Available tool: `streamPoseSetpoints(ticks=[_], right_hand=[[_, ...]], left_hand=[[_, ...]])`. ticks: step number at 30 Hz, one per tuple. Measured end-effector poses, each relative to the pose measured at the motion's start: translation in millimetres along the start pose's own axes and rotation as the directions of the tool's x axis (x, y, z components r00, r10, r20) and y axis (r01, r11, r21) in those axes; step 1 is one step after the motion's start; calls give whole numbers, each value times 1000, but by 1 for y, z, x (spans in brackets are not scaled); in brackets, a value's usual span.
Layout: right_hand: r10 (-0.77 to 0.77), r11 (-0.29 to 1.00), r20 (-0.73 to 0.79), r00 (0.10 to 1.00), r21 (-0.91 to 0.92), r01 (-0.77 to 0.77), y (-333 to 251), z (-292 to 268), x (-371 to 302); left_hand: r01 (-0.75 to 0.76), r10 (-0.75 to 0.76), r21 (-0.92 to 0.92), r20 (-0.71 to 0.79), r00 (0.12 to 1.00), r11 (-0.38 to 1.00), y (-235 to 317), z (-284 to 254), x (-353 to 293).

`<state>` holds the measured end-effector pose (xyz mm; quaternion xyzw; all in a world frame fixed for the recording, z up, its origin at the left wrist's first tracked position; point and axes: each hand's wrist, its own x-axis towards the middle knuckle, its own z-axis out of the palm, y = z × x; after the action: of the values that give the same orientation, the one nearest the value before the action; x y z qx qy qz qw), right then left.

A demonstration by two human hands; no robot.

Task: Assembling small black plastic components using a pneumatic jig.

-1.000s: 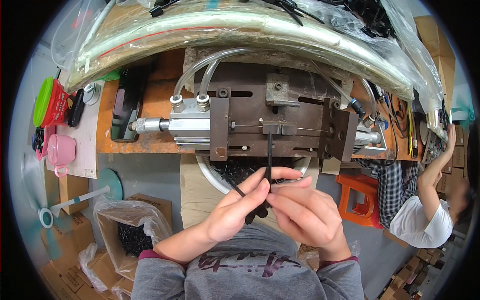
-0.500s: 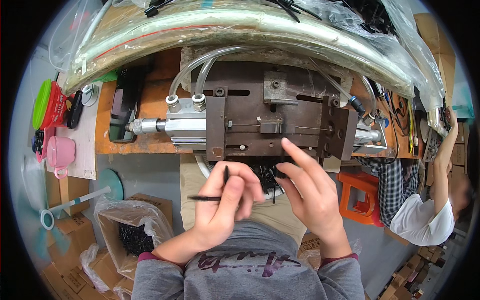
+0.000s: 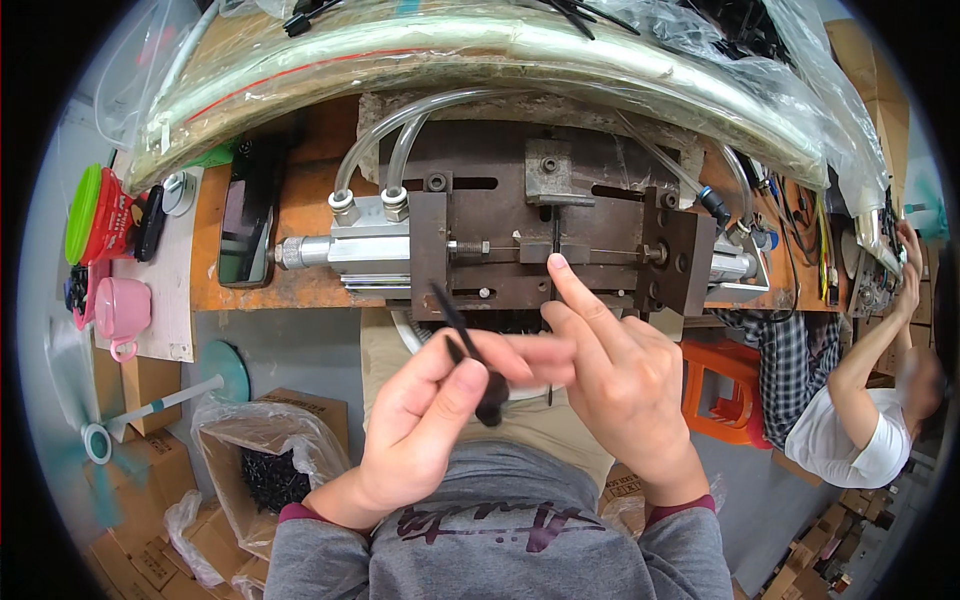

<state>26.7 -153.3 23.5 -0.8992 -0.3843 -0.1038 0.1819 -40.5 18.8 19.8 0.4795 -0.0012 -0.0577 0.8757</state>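
Observation:
My left hand (image 3: 420,425) is closed round several slim black strips (image 3: 452,318), which stick out between thumb and fingers; a dark rounded end shows below the thumb. My right hand (image 3: 625,385) stretches its index finger onto a thin black strip (image 3: 556,232) lying across the small middle block (image 3: 537,253) of a brown metal fixture (image 3: 610,225). Its other fingers are curled, partly hidden, and a black tip pokes out beneath them. The fingertips of both hands nearly meet in front of the fixture. Silver cylinders (image 3: 370,258) flank it, their rods pointing inward.
Clear hoses (image 3: 425,105) and a long plastic-wrapped roll (image 3: 480,55) lie behind the fixture. A phone (image 3: 245,235) and a pink cup (image 3: 122,307) are at left. Below stands a lined box of black parts (image 3: 272,475). An orange stool (image 3: 725,395) and another person (image 3: 850,420) are at right.
My right hand has moved up to the fixture, and a black strip now lies across the block. The rods have shifted inward. My left hand has turned the strips more upright.

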Motion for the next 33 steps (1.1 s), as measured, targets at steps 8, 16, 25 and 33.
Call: streamPoseSetpoints(ticks=[8, 16, 25, 33], right_hand=[[-188, 913, -271, 944, 305, 269, -16, -5, -15], [53, 965, -260, 964, 262, 17, 0, -3, -19], [10, 1000, -115, 993, -13, -11, -3, 16, -5], [-30, 995, -35, 999, -98, 27, -5, 4, 3]], left_hand=[[55, -59, 71, 61, 996, 996, -5, 8, 3], [-79, 112, 384, -65, 992, 920, -7, 5, 1], [-80, 62, 252, 81, 995, 964, -2, -14, 0], [242, -241, 93, -23, 970, 966, 19, 0, 1]])
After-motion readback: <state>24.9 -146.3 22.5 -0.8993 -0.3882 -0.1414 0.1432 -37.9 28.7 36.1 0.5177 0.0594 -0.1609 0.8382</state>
